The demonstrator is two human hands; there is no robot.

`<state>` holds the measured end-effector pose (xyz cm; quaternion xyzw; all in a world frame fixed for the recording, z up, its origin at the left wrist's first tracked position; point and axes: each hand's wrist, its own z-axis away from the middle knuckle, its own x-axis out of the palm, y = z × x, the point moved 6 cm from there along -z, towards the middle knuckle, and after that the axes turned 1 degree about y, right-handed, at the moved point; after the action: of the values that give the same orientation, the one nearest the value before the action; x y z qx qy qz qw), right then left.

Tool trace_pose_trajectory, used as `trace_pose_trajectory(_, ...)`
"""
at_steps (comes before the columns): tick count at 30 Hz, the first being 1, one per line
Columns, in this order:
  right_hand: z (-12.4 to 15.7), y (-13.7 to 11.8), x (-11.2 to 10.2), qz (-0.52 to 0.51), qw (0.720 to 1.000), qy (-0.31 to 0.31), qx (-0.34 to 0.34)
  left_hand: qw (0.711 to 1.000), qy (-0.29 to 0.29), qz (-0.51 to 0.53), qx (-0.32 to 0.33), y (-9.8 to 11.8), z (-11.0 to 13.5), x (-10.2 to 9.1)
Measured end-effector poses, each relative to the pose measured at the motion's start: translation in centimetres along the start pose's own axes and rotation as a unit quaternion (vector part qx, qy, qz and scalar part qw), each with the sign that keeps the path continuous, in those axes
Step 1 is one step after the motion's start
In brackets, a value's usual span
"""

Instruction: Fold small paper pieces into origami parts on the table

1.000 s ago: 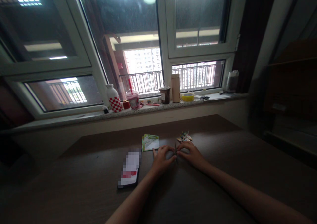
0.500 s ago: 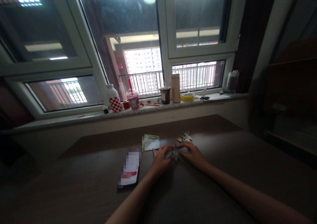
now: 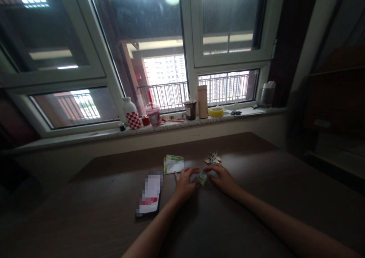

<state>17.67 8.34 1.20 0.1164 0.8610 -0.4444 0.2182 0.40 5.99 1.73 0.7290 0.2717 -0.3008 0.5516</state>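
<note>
Both my hands rest on the dark wooden table (image 3: 256, 197), meeting around a small folded green paper piece (image 3: 202, 178). My left hand (image 3: 184, 184) pinches its left side with curled fingers. My right hand (image 3: 222, 178) pinches its right side, fingers bent over it. Just beyond my right hand lies a small folded paper figure in mixed colours (image 3: 212, 158). A stack of green and white paper sheets (image 3: 173, 163) lies just beyond my left hand.
A phone (image 3: 149, 194) lies on the table left of my left forearm. The window sill (image 3: 85, 136) behind holds a checked bottle (image 3: 130, 113), a pink drink cup (image 3: 153, 113), a dark cup (image 3: 190, 109), a tan flask (image 3: 202, 101), yellow tape (image 3: 216, 111) and scissors (image 3: 235, 112).
The green paper piece stood on edge between my fingers a second ago; now it lies flatter and wider between both hands. My hands have shifted only slightly.
</note>
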Motion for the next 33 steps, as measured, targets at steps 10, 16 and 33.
trace_pose_trajectory(10, 0.2, 0.4, 0.8, 0.069, 0.996, -0.032, -0.055, 0.999, 0.028, -0.023, -0.024, -0.2, 0.1, -0.2)
trace_pose_trajectory(16, 0.5, 0.5, 1.2, 0.098, 0.992, -0.054, -0.053, 0.999, 0.026, -0.027, -0.03, -0.2, 0.1, -0.3)
trace_pose_trajectory(33, 0.5, 0.3, 1.4, 0.112, 0.99, -0.073, -0.039, 0.998, 0.013, -0.069, 0.006, 0.2, 0.3, 0.1)
